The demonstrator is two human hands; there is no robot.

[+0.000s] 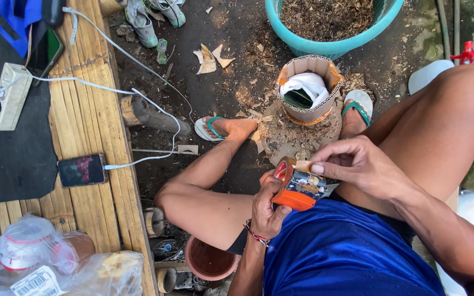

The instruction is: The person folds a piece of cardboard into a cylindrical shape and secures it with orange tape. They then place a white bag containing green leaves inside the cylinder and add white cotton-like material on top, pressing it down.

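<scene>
Head view shows a seated person holding an orange roll of tape (293,192) above the lap, over blue shorts (346,252). The left hand (267,211) is wrapped around the roll from below, its grip closed firmly on the glossy orange rim; a small printed packet or label (308,183) lies against the roll's face. The right hand (352,164) comes in from above with thumb and forefinger pinched shut on the free end of the tape (303,165), a short pale-brown tab lifted just off the roll. Judging from this, the end has been found and raised, but no length is pulled out and nothing is taped yet. On the dirt ground between the feet, well apart from the hands, stands a scalloped cardboard tube (308,87), open-topped, with white cloth and a dark green leaf inside; its seams look bare of tape, though that is hard to tell. Sawdust and wood chips are scattered around it. Behind it sits a teal plastic basin (330,46) filled with coarse brown shavings. At the left, a slatted bamboo table (86,109) carries a smartphone (82,170) on a white cable.
</scene>
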